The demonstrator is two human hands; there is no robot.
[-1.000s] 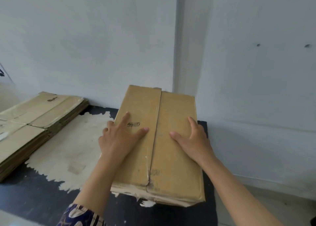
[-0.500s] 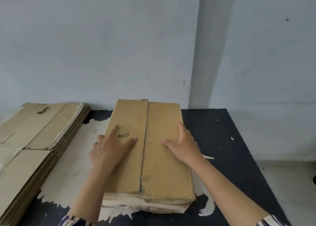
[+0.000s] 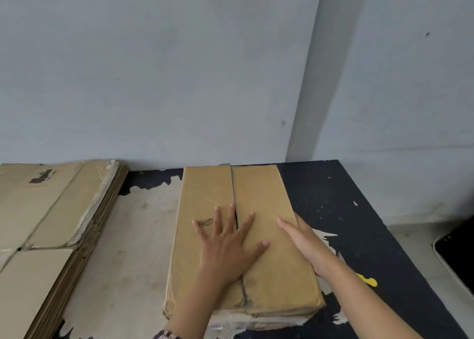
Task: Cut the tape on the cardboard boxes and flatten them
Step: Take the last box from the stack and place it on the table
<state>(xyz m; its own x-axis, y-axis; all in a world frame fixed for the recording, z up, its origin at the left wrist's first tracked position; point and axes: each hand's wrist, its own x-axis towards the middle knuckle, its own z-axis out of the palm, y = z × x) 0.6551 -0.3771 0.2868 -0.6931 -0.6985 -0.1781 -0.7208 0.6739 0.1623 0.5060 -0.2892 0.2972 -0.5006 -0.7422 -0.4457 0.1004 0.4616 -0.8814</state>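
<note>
You're at the flattening step: your left hand (image 3: 227,246) lies spread flat across the centre seam of the brown cardboard box (image 3: 241,238) on the worn black worktop (image 3: 359,223). Your right hand (image 3: 305,243), fingers straight, presses its right edge (no cutter visible). Next, probably shift it to the flattened stack (image 3: 51,223) at left.

The left hand (image 3: 225,246), which a second ago lay on the left flap of the flat brown cardboard box (image 3: 272,269) with its thumb short of the middle seam, has slid rightward. Its palm now covers the seam, with fingers spread flat and the thumb on the right flap. The right hand (image 3: 305,246) has left the top of the right flap, where it pressed palm down. It now rests along the box's right edge, turned on its side with straight fingers pointing away from the person. A small yellow object (image 3: 369,280) now shows just right of the right forearm, on the black tabletop (image 3: 346,200).
</note>
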